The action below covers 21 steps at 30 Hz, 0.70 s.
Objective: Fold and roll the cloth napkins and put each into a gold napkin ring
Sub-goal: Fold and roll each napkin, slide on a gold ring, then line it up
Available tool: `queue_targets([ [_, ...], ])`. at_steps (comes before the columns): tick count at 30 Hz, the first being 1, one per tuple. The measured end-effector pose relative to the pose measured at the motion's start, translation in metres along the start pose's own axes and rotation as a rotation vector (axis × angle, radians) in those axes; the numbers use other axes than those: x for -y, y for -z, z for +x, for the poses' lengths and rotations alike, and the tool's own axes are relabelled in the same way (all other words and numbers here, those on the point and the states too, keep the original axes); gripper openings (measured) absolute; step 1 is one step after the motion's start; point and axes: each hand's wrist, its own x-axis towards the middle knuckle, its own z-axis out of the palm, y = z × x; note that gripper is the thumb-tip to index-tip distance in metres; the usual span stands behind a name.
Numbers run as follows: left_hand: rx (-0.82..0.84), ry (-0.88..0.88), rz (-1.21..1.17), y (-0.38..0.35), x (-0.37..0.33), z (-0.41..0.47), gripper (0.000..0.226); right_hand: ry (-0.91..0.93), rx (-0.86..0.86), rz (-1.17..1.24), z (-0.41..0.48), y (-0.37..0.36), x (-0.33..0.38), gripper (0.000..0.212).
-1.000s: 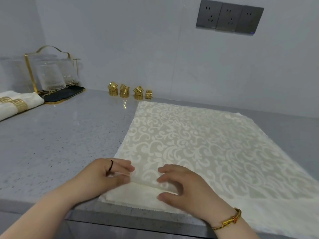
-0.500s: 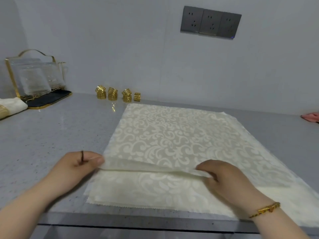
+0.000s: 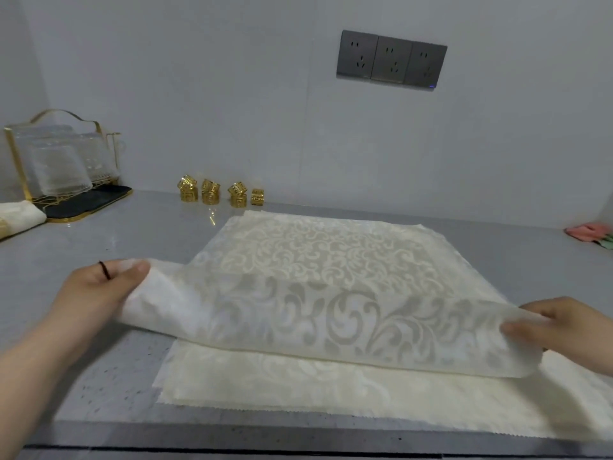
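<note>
Two hands are engaged, both on one cloth. Head view, the only one supplied:

1. The left hand (image 3: pixel 96 287), at 9 o'clock of the work, pinches the near-left corner of the top napkin (image 3: pixel 331 313), thumb lying over the fabric and fingers under it.
2. The right hand (image 3: pixel 564 330), at 3 o'clock, pinches the near-right corner in the same manner. Neither hand holds anything else.
3. The napkin's near edge is raised off the stack (image 3: pixel 298 383) of like cloths. Its far part lies flat on that stack, which rests on the grey counter (image 3: pixel 99 343) near the front edge.
4. The gold napkin rings (image 3: pixel 220 194) stand in a row against the wall at 11 o'clock, well apart from the cloth. None is in use here.
5. A rolled napkin (image 3: pixel 20 215) lies at the 9 o'clock margin beside a gold-framed glass rack (image 3: pixel 59 167). A pink cloth (image 3: pixel 588 231) shows at 3 o'clock.

Assessment: the fabric appears thin, light and limp. It sags between the two grips and lets light through. The woven surface looks smooth, so layers may slide on each other. Corner holds, one per hand, seem the sound choice for a square fold. A single mid-edge hold would likely let it droop and skew.
</note>
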Motion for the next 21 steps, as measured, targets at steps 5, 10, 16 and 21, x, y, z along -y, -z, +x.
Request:
queue_targets([
  [5,0.062,-0.01,0.191,-0.021,-0.001,0.022,0.023,-0.12,-0.124,-0.021,0.029,-0.02,0.023,0.047],
  [10,0.167,0.002,0.363,-0.033,-0.001,0.047,0.032,-0.157,-0.149,-0.167,0.067,-0.047,0.025,0.042],
  [16,0.227,0.012,0.421,-0.046,0.001,0.085,0.012,-0.192,-0.221,-0.217,0.101,-0.066,0.027,0.038],
  [21,0.21,-0.019,0.433,-0.062,0.007,0.108,0.01,-0.25,-0.272,-0.183,0.113,-0.078,0.017,0.035],
])
